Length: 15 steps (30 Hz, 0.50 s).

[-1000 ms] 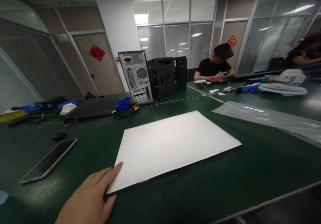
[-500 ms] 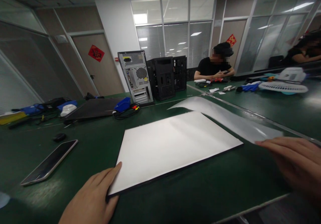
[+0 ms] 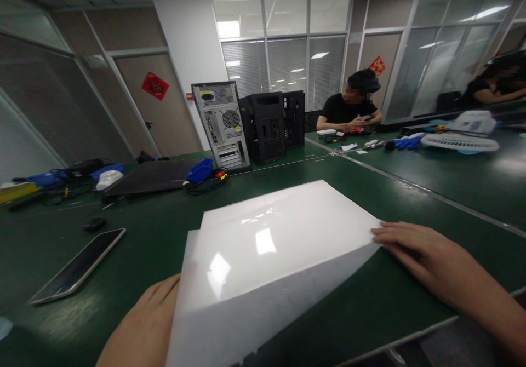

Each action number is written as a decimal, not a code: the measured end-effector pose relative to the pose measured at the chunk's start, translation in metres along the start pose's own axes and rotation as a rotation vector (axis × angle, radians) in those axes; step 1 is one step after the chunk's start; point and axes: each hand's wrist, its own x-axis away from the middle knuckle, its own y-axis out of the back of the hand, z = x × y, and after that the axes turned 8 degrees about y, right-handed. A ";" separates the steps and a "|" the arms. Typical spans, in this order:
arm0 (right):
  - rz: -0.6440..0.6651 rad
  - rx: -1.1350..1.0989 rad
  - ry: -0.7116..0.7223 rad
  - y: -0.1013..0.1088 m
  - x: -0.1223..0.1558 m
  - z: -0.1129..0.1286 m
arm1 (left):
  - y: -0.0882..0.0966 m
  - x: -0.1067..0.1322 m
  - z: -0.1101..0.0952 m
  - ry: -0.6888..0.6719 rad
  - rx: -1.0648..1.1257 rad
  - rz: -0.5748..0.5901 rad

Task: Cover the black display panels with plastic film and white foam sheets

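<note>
Gleaming over the panel [image 3: 314, 196], a translucent sheet [image 3: 232, 316] pinched in the right grip [image 3: 427, 252] hides any hold of the left grip [image 3: 143, 322].

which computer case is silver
The leftmost computer case; its facing side is silver metal, while the middle case and right case look black.

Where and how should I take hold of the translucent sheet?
Probably best by the strip that sticks out past the front edge of the white panel, coming from the near side and pinching above and below. The translucent sheet lies askew, overhanging toward the viewer, so both faces should be easier to reach there than over the panel.
</note>
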 end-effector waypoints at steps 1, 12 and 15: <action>0.000 0.002 -0.014 0.000 -0.001 0.001 | -0.001 0.000 0.001 0.006 -0.007 -0.002; 0.024 0.046 -0.034 0.003 -0.007 0.006 | -0.011 -0.002 0.006 0.042 -0.100 -0.061; 0.027 0.030 -0.023 0.003 -0.007 0.006 | -0.013 -0.001 0.008 0.055 -0.108 -0.067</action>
